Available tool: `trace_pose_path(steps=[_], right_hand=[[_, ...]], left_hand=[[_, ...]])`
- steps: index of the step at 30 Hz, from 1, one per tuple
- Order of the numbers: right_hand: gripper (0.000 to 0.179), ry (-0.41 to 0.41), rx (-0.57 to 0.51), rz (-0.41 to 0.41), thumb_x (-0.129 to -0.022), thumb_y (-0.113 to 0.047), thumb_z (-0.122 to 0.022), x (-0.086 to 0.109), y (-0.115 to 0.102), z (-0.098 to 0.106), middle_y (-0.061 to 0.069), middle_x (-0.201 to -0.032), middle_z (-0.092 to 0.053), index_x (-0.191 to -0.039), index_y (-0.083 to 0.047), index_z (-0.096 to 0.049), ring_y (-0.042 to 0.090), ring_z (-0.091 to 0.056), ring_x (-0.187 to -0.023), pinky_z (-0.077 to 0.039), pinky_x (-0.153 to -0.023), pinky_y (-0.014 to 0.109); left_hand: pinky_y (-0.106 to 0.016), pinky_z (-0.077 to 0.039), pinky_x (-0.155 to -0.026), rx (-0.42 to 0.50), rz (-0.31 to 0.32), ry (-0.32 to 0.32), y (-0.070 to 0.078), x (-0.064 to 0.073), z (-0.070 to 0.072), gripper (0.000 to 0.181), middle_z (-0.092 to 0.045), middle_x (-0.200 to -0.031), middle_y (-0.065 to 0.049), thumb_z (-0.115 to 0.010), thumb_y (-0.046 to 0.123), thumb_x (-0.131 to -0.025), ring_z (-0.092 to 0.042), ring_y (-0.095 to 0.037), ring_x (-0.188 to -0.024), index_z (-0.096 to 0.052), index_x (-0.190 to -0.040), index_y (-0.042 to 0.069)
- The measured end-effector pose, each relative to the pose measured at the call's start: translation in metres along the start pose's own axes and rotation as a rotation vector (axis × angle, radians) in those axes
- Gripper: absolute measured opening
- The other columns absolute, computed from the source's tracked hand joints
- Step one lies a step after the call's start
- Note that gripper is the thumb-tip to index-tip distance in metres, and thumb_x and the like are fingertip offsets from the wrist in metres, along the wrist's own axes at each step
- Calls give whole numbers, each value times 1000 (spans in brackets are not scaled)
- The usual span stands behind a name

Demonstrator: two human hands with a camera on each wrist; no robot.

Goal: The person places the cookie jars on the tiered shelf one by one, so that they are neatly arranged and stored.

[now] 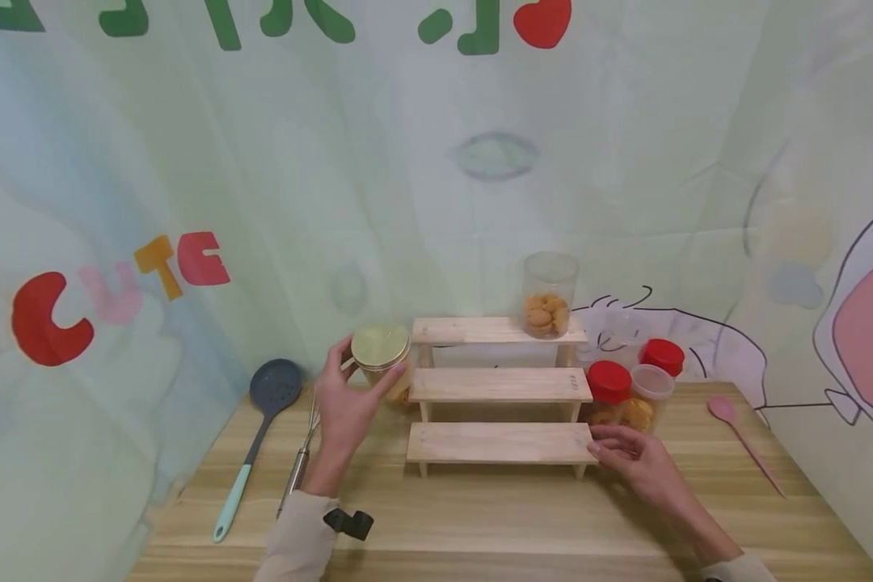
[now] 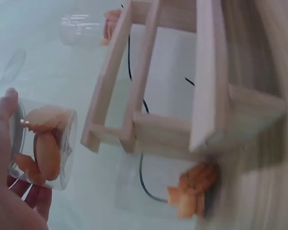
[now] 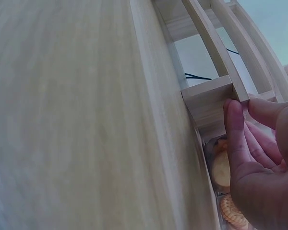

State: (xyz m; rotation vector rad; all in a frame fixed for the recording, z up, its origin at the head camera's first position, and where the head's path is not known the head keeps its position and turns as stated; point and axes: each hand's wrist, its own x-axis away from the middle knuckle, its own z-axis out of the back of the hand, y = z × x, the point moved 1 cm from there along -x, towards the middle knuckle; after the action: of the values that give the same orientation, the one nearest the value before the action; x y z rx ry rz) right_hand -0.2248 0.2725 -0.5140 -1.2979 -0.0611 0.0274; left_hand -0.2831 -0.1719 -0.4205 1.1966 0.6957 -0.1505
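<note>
L hand (image 1: 349, 406): raised, gripping jar (image 1: 381, 347); shelf (image 1: 500, 440) to its R.
R hand (image 1: 643, 467): low, thumb + idx pinching shelf end; red lids (image 1: 609, 380) beyond.

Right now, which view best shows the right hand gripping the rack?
The right wrist view: up close, the right hand pinches a corner of the wooden rack. The head view shows this smaller, from above; the left wrist view shows the rack without that hand.

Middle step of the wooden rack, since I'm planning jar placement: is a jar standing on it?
No, the only jar on the rack stands on its top step.
</note>
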Motion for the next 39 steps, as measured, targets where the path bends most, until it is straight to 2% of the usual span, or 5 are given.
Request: trace_pose_path(steps=[12, 25, 29, 35, 39], right_hand=[[52, 18, 26, 3, -102, -18, -78, 1, 2, 3, 20, -117, -78, -145, 6, -61, 10, -77, -92, -65, -84, 25], [53, -8, 25, -13, -101, -21, -79, -1, 3, -2, 17, -117, -80, -145, 4, -62, 13, -78, -94, -64, -85, 25], [52, -14, 18, -26, -102, -22, -78, 0, 2, -3, 15, -115, -81, -145, 3, -62, 15, -78, -93, -63, -83, 25], [52, -32, -16, -14, -103, -18, -77, -2, 4, -2, 18, -114, -81, -146, 6, -60, 16, -78, -92, -64, -84, 26], [54, -29, -39, -10, -103, -17, -77, -2, 5, 1, 18, -114, -81, -147, 8, -58, 15, -79, -93, -65, -85, 26]], left_hand=[[-47, -55, -113, 96, -73, -81, 40, -22, -74, 83, -67, -144, -9, -98, 37, -82, -63, -24, -135, -58, -149, 9], [-43, -54, -115, 25, 86, -149, 52, -36, -139, 90, -64, -153, -7, -93, 50, -84, -64, -26, -137, -54, -155, 13], [-44, -52, -118, -37, 95, -171, 48, -37, -151, 92, -62, -156, -9, -90, 52, -86, -62, -27, -141, -50, -158, 12], [-51, -49, -120, -245, -35, -235, 42, -32, -158, 105, -49, -149, -18, -97, 41, -82, -54, -35, -139, -41, -165, 8], [-52, -53, -116, -267, -50, -260, 42, -30, -163, 108, -52, -145, -20, -96, 41, -84, -58, -37, -135, -37, -166, 6]])
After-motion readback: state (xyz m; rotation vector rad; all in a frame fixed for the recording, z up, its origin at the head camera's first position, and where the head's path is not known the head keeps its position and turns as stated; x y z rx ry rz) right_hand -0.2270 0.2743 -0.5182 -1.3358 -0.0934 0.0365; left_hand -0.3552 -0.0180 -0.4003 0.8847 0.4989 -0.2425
